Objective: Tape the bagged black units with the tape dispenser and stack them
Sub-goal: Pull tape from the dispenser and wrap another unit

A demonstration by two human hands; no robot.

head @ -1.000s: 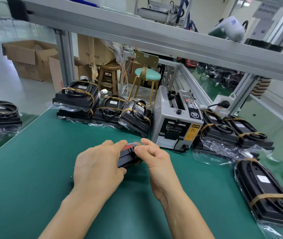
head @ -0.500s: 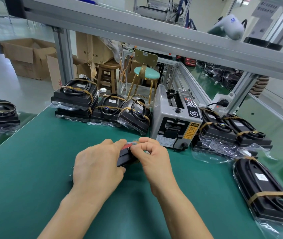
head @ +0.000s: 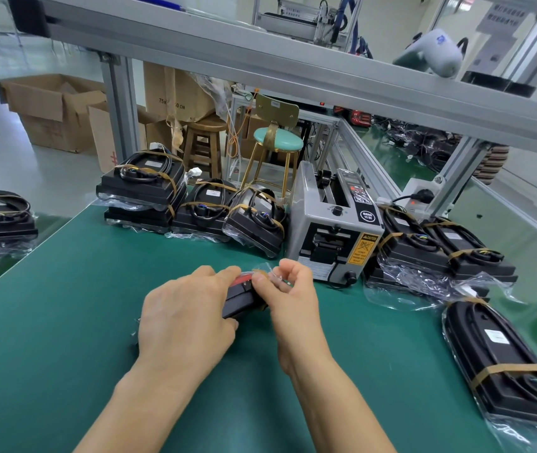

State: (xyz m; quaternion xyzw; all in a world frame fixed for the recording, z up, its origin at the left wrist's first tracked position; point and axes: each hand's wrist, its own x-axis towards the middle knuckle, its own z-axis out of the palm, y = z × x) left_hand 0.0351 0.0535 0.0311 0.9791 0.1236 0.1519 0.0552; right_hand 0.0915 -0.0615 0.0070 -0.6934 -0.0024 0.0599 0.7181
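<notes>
From the head camera, a small black unit (head: 239, 299) in clear wrap sits on the green bench mat (head: 64, 322) at the centre of the frame, held between both hands. The left hand (head: 185, 318) lies over its near end with fingers curled round it, and the right hand (head: 288, 292) pinches the crinkled clear bag (head: 268, 271) at the unit's far end (a red patch shows on the unit just beside the thumb). Just behind the hands, right of centre, stands the grey tape dispenser (head: 332, 230). Taped bagged units are piled left of it (head: 143, 188) and right of it (head: 437, 246), and one more lies alone at the lower right (head: 502, 364). Cardboard boxes (head: 58, 109) sit on the floor at the upper left.
</notes>
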